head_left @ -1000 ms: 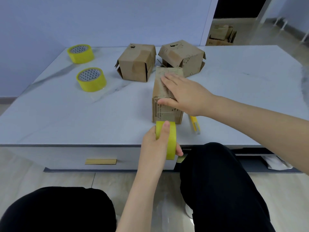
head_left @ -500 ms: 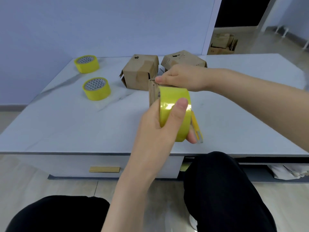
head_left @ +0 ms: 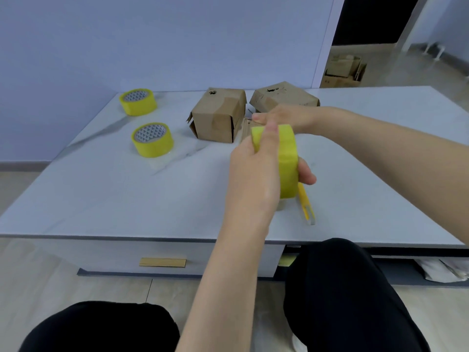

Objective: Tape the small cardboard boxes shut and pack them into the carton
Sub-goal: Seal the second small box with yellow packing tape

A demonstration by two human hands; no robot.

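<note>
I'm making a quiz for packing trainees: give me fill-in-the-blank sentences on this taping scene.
The left hand grips a ___ tape roll. ___ spare rolls lie left of the boxes. The cutter lies on the ___.
Missing: yellow; two; table.

Left hand [head_left: 253, 174] swings the tape roll [head_left: 288, 161] from the worktop's [head_left: 127, 199] near edge up to frame centre | right hand [head_left: 286, 118] slides from box [head_left: 245, 129] top to its far end | box now mostly hidden
</note>
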